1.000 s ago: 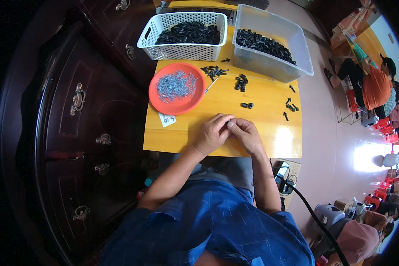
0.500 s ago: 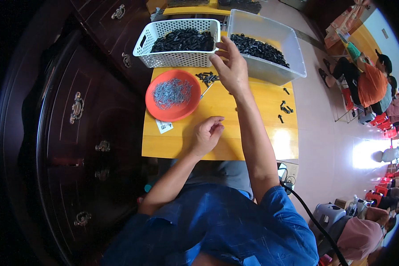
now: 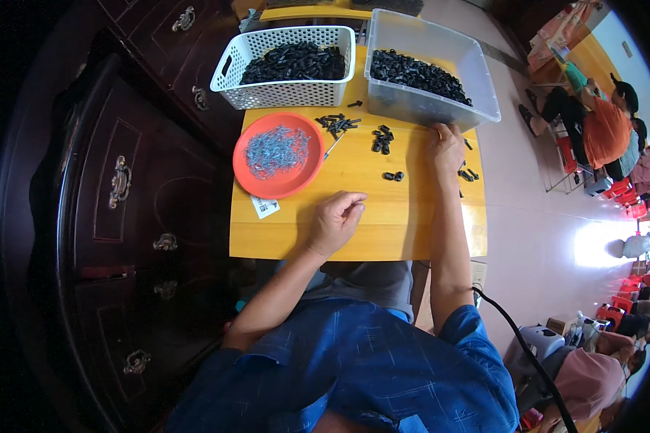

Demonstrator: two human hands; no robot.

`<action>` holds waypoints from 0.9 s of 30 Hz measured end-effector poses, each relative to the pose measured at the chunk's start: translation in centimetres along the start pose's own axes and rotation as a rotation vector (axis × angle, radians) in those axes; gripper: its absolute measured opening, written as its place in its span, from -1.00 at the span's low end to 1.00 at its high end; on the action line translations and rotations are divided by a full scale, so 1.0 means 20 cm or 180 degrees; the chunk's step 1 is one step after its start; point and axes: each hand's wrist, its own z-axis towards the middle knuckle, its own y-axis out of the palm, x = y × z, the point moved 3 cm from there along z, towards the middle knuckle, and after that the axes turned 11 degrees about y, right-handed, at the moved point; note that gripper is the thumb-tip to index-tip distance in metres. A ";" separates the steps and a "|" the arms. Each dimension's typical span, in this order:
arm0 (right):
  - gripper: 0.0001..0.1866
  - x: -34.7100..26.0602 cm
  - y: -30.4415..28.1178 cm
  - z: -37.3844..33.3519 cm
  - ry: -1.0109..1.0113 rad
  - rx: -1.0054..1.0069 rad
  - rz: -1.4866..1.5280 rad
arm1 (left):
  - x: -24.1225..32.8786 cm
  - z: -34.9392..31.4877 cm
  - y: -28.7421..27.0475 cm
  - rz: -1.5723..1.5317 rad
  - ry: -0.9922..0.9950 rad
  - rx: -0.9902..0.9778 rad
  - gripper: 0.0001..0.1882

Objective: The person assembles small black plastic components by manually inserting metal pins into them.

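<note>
My left hand (image 3: 337,219) rests over the yellow table, its fingers curled in; whatever is inside them, if anything, is hidden. Near the front wall of the clear plastic box (image 3: 383,107), my right hand (image 3: 447,149) has its fingers bent and bunched, their tips hidden. Small black screw-shaped parts (image 3: 472,175) lie beside its wrist. To its left sit short black cylindrical pieces (image 3: 383,140) and a close pair of black pieces (image 3: 393,176). A red-orange plate (image 3: 243,177) of small silvery metal pieces (image 3: 276,150) stands left of my left hand.
A white perforated basket (image 3: 289,95) of black parts stands at the back left. More black screw-shaped parts (image 3: 337,124) lie before it, with a thin pen-like tool (image 3: 334,146). Dark wooden drawers (image 3: 97,195) border the left. People (image 3: 605,137) sit across the room.
My right hand has moved from beside the white basket, right and nearer, to the clear box's front. Black pieces it covered now show. My left hand stays in place.
</note>
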 end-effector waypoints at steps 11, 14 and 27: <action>-0.83 0.05 0.03 -0.02 -0.0056 -0.0040 0.0160 | 0.09 0.26 0.16 0.1198 0.0536 -0.0715 -0.61; -0.85 0.05 0.03 -0.04 0.0239 -0.0313 0.0165 | 0.04 0.34 0.23 0.1589 0.0503 -0.0932 -0.59; -0.82 0.02 -0.11 -0.14 0.0596 -0.0647 0.0707 | -0.05 0.23 0.17 0.0986 0.0487 -0.0469 -0.88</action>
